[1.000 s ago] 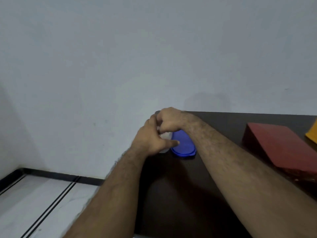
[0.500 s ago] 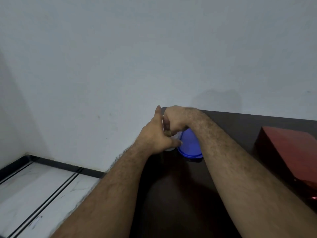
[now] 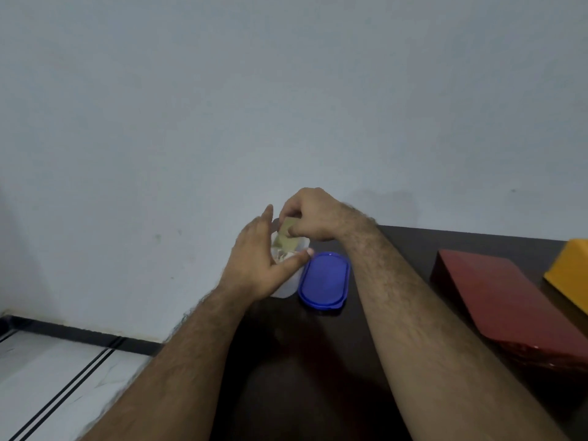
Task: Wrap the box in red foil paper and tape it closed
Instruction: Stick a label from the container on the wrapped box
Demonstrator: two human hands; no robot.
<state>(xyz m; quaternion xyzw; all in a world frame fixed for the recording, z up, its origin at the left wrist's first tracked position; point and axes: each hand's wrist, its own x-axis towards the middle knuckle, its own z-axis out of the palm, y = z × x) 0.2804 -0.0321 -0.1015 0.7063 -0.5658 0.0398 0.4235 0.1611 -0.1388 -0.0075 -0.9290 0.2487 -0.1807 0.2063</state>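
A pale wall [image 3: 286,106] filled most of the view, with a light floor [image 3: 47,383] and its dark skirting at eight o'clock. A dark table [image 3: 318,361] ran from the centre toward five o'clock. On it at three o'clock lay the box [image 3: 509,300], already covered in red foil paper, with a yellow object [image 3: 569,272] touching or just beside its far right edge; which, I could not tell. Near the table's far left corner stood a white container [image 3: 286,286], its blue lid [image 3: 324,281] lying flat just beside it at its three o'clock. The left hand [image 3: 261,265] held the container, thumb laid along its near rim and fingers reaching round its far side. The right hand [image 3: 313,218] hung over the container's mouth, fingers curled, pinching a small tan piece [image 3: 288,238] that stood partly inside.
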